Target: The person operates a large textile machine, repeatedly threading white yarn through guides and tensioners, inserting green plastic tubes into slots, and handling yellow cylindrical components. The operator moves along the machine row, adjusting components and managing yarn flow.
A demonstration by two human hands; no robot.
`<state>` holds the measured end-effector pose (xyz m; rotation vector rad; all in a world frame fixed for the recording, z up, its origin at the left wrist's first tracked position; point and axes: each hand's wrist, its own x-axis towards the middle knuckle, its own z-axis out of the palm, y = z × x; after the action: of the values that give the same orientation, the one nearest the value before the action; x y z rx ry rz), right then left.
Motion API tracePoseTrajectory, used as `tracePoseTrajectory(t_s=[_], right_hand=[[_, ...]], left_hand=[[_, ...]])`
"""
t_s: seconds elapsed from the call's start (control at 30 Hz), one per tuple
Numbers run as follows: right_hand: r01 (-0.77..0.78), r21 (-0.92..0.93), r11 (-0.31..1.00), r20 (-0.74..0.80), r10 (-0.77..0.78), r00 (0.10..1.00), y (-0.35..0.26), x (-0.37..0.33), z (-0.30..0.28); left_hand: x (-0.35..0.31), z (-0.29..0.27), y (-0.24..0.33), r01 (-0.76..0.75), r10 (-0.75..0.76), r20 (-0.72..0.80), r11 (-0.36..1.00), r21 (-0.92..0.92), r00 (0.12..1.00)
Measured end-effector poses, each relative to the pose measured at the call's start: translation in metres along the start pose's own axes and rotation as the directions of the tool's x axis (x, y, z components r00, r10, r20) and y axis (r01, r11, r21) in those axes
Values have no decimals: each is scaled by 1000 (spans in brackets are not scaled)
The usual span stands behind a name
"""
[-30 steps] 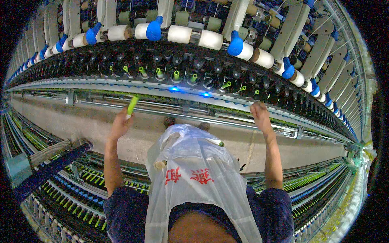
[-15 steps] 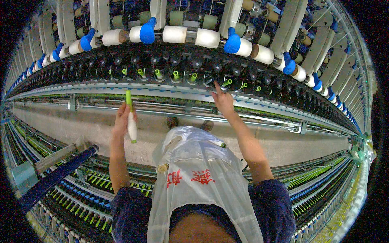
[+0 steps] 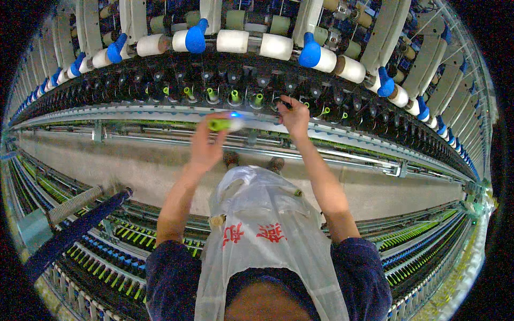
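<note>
My left hand (image 3: 208,143) grips a yarn bobbin (image 3: 219,124), a bright green tube with white yarn wound on it. Motion smears the bobbin, which is tilted sideways in front of the spindle row. My right hand (image 3: 294,119) is at a spindle position right of the middle, fingers bent in against its ring; whatever lies between them is too dark to make out. Green-topped bobbins (image 3: 234,97) stand on the spindles to the left of that hand, and more green tops (image 3: 325,111) show to its right.
White rollers (image 3: 232,41) with blue end pieces (image 3: 196,36) run above the spindles. A metal rail (image 3: 342,158) crosses in front of me. At lower left, a dark blue padded bar (image 3: 80,230) juts out near another machine with rows of green tubes (image 3: 101,267).
My left hand has moved right and up toward the spindles, turning the bobbin from upright to sideways. The right hand's pointing finger has bent in, and the hand has closed near the ring.
</note>
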<state>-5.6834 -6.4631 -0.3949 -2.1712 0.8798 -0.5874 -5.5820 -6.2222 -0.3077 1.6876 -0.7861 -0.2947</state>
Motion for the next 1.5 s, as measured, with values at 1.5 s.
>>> tracePoseTrajectory(t_s=[1.5], right_hand=[[-433, -2, 901, 442, 390, 808, -50, -21, -76]], left_hand=[[-71, 216, -391, 265, -899, 43, 84, -960, 437]])
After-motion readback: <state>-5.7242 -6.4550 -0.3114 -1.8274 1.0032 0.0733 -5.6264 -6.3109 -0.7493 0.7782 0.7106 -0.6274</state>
